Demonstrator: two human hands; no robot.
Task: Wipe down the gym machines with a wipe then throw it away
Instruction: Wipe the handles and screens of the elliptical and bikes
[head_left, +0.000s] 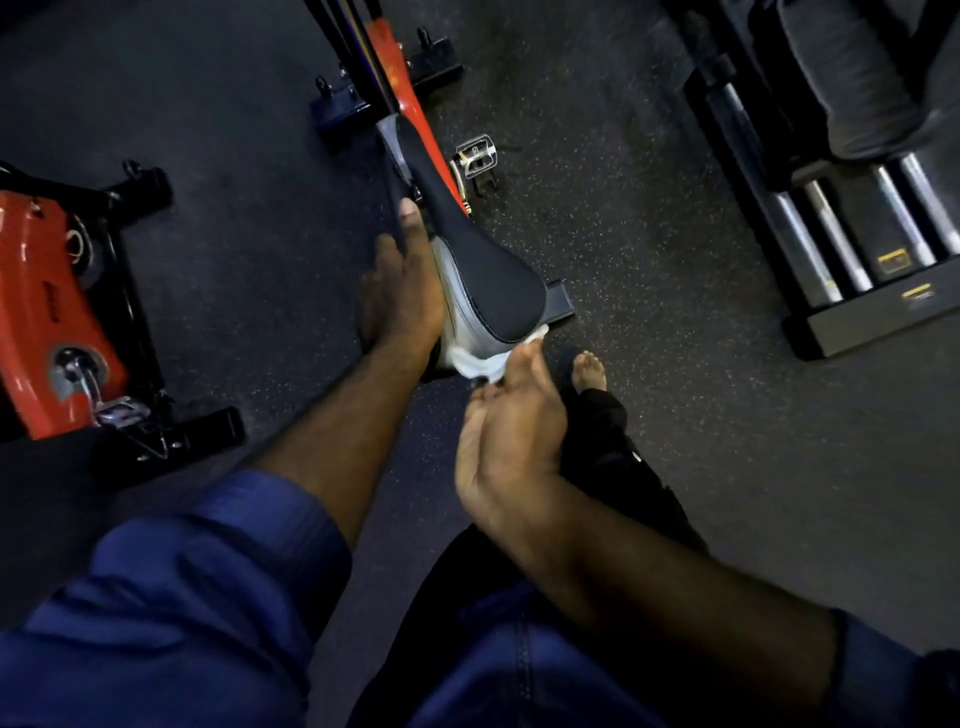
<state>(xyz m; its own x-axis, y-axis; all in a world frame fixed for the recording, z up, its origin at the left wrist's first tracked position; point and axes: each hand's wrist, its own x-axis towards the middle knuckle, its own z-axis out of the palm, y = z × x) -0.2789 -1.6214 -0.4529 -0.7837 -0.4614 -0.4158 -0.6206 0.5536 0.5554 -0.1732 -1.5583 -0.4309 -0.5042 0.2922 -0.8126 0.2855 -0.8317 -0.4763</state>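
- While the right hand (511, 436) is holding a crumpled white wipe (475, 366) up against the rear edge of the bike saddle (483, 265), the thumb is lying over the cloth and pointing toward the seat; the fingers behind it are mostly hidden, but the wipe is bunching up between thumb and fingers.
- The wipe is touching the grey underside of the saddle at its wide back end, sticking out a little on either side of the thumb.
- The left hand (402, 291) is resting flat along the left flank of the saddle, its fingers lying straight and pointing toward the narrow nose, gripping nothing.
- The saddle is sitting on a red bike frame (395, 67), with a metal pedal (475, 156) showing just to the right of the nose.
- A second red exercise bike (47, 312) is standing well apart at the left edge.
- A black weight machine (857, 234) with chrome rods is occupying the upper right.
- A bare foot (589, 371) is standing on the dark speckled floor (649, 415) just right of the right hand.
- Rolled blue sleeves (208, 571) are covering both upper arms.
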